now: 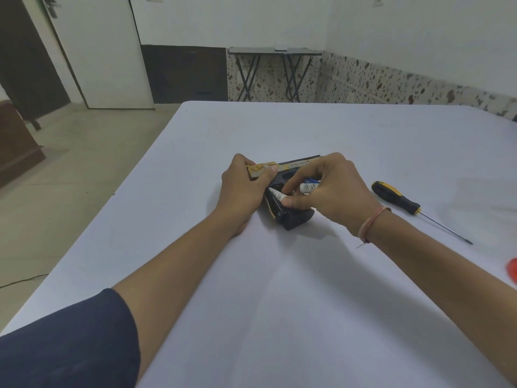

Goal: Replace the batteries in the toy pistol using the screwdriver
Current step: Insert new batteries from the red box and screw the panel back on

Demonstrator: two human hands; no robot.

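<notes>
White table point(279, 298): toy pistol point(296, 218) flat, muzzle right; left hand point(242, 189) grips it, right hand point(335, 189) pinches battery point(276, 195).

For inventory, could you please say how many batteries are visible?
2: one battery at the handle of the toy pistol, a second battery held in the right grip; others may be hidden.

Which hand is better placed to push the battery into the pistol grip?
Right. The right hand pinches a battery at the open grip of the toy pistol; the left hand holds it steady.
</notes>
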